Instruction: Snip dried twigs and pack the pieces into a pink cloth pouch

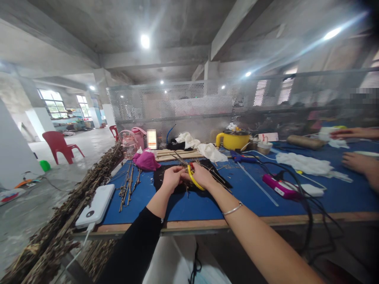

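Over a black cloth on the blue table, my two hands are close together. My right hand is closed around yellow-handled scissors, whose blades point up and to the left, away from me. Close beside it, my left hand is pinched shut on dry twigs, mostly hidden by the fingers. Bits of twig lie on the cloth around both hands. To the left rests a small group of loose dry stems, with a purple cloth bundle just behind them.
A white power bank lies at the left edge beside heaped dried plants. Bamboo sticks, a yellow pot and a blue glue gun stand behind. Cables run from a magenta power strip. Another person's hands are at right.
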{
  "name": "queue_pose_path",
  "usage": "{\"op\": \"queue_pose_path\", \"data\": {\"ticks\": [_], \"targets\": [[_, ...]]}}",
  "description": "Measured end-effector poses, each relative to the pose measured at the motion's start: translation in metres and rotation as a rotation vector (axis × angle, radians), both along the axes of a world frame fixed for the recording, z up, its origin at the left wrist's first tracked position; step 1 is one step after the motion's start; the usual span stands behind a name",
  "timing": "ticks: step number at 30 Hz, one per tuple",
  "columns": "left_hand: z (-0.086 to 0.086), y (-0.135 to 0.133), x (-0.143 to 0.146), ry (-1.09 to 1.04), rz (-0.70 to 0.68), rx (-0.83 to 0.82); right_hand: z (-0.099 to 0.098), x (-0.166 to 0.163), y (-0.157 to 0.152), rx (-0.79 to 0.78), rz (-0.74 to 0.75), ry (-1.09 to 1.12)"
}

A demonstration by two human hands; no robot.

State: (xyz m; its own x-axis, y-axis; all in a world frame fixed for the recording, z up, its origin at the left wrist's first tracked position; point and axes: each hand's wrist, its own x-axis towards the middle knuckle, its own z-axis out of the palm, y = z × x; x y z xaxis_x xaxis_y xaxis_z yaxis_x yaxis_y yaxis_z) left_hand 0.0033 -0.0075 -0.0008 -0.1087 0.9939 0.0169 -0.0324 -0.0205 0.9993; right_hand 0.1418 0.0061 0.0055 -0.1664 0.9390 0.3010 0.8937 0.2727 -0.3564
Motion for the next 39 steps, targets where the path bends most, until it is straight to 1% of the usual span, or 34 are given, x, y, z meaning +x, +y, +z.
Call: {"op": "queue_pose_path", "data": {"ticks": [7,12,16,23,30,39], "targets": [[-0.0015,0.0007,0.0003,-0.029,-0.028,0.035,0.0017,-0.0016,-0.0031,-0.005,-0.013,-0.016],[-0.0001,-0.0003,-0.0004,-0.004,0.010,0.020,0.0046,-0.0008,-0.0030,-0.014,-0.031,-0.034],[-0.0006,0.0018,-0.0007,-0.002,0.012,0.038,0.0052,-0.0002,-0.0030,-0.029,-0.034,-0.047],[-0.0063,0.0070,-0.0027,0.005,0.001,0.077,0.0005,-0.0018,-0.0045,0.003,0.012,0.013],[-0.0025,0.0032,-0.0012,-0.035,-0.005,0.045,0.0034,-0.0037,-0.0061,-0.032,-0.012,-0.009],[-0.0032,0.0035,-0.0033,-0.048,0.027,0.082,0.0016,-0.0015,-0.0044,-0.010,-0.027,-0.052]]}}
